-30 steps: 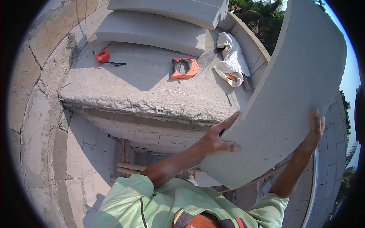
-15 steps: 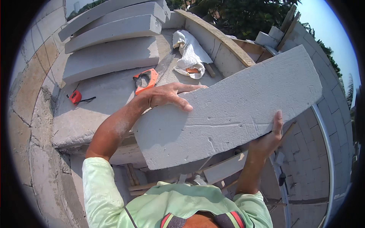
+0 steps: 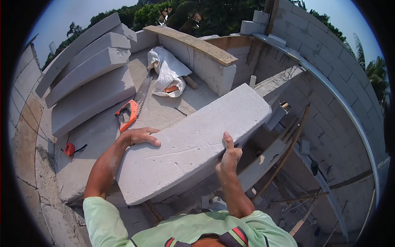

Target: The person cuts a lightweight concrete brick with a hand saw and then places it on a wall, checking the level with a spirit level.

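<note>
A long pale-grey aerated concrete block (image 3: 197,144) lies slantwise in front of me, its right end farther off than its left. My left hand (image 3: 142,136) grips its far edge near the left end, thumb on the top face. On the near long side, my right hand (image 3: 229,156) grips the block with its thumb raised over the edge; its fingers are partly hidden. Beyond my left hand rests a handsaw with an orange handle (image 3: 128,115). A small red tape measure (image 3: 70,149) sits farther left on the concrete ledge (image 3: 98,154).
Several similar blocks (image 3: 92,96) are stacked at the left. A white sack (image 3: 166,72) lies past the saw, near a low block wall (image 3: 210,76) topped by a wooden board (image 3: 191,43). At right the ledge drops to a lower area with wooden poles (image 3: 284,154) and a curved block wall (image 3: 329,107).
The block has swung away from me at its right end and tilted, showing more of its near side. Both hands still grip it. My view has shifted toward the right.
</note>
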Demonstrator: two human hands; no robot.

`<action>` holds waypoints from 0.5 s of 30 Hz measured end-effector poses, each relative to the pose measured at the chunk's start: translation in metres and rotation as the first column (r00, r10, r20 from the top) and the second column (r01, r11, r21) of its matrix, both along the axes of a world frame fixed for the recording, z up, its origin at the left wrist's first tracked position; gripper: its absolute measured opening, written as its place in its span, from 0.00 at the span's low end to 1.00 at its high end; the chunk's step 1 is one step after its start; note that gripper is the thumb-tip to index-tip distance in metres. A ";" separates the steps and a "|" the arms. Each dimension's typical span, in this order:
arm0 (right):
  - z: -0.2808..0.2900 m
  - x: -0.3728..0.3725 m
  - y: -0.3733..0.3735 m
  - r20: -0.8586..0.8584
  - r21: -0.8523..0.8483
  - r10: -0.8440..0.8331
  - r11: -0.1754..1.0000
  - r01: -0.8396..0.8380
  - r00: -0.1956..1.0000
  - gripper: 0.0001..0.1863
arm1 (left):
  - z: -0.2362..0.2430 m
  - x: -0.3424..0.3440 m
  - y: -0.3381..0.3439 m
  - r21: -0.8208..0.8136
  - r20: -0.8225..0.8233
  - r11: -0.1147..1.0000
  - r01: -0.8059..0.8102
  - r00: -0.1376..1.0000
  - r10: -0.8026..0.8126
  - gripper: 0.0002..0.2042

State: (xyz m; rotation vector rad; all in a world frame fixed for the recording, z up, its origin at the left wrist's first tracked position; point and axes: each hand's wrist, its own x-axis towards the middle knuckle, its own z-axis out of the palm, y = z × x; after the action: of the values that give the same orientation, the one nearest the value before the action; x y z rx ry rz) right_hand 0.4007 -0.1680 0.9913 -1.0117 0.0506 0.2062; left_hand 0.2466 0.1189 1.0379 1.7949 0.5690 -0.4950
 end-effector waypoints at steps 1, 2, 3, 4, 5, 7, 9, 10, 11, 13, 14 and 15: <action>0.001 0.003 0.005 -0.034 0.001 0.035 0.999 -0.035 0.999 0.23 | -0.001 0.002 0.004 -0.088 0.016 0.996 -0.001 1.000 0.003 0.44; 0.002 0.007 0.010 -0.105 -0.053 0.001 0.999 -0.007 0.994 0.24 | -0.001 0.005 0.008 -0.067 -0.003 0.997 -0.024 1.000 0.023 0.44; 0.002 0.011 0.014 -0.073 -0.036 0.022 0.999 -0.025 0.997 0.24 | -0.002 0.007 0.012 -0.024 -0.005 0.999 -0.036 0.999 0.036 0.43; 0.003 0.015 0.019 -0.148 -0.059 -0.008 0.998 -0.001 0.989 0.25 | -0.003 0.007 0.014 0.018 -0.022 0.998 -0.055 0.998 0.055 0.42; 0.003 0.018 0.023 -0.229 -0.080 -0.031 0.997 0.013 0.973 0.26 | -0.003 0.007 0.016 0.010 -0.026 0.998 -0.068 0.997 0.068 0.42; 0.004 0.024 0.028 -0.233 -0.099 -0.005 0.995 -0.019 0.973 0.28 | -0.005 0.009 0.016 0.138 0.046 0.989 -0.045 0.998 0.039 0.40; 0.007 0.028 0.031 -0.244 0.024 0.046 0.999 -0.041 0.969 0.28 | -0.001 0.009 0.015 0.085 0.043 0.996 -0.018 0.999 0.015 0.40; 0.009 0.030 0.032 -0.217 0.020 0.057 0.998 -0.054 0.975 0.28 | 0.003 0.009 0.013 0.248 0.073 0.969 0.001 0.997 -0.019 0.38; 0.011 0.032 0.033 -0.194 0.021 0.081 0.997 -0.079 0.978 0.28 | 0.010 0.010 0.011 0.408 0.062 0.913 0.030 0.996 -0.060 0.36; 0.016 0.035 0.035 -0.199 -0.016 0.020 1.000 -0.023 0.980 0.29 | 0.037 0.003 0.013 0.498 0.126 0.866 0.042 0.985 -0.120 0.32; 0.018 0.037 0.036 -0.216 -0.030 0.042 0.998 -0.050 0.976 0.29 | 0.051 -0.007 0.010 0.517 0.275 0.850 -0.095 0.960 -0.060 0.35; 0.020 0.038 0.037 -0.225 -0.053 0.037 0.997 -0.050 0.974 0.29 | 0.065 -0.019 0.007 0.519 0.416 0.817 -0.251 0.909 0.015 0.39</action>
State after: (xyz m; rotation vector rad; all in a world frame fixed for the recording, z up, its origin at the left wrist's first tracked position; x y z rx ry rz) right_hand 0.4388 -0.1306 1.0110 -1.0443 0.2413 0.3606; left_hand 0.2279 0.1258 1.1031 2.3173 0.5878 0.1760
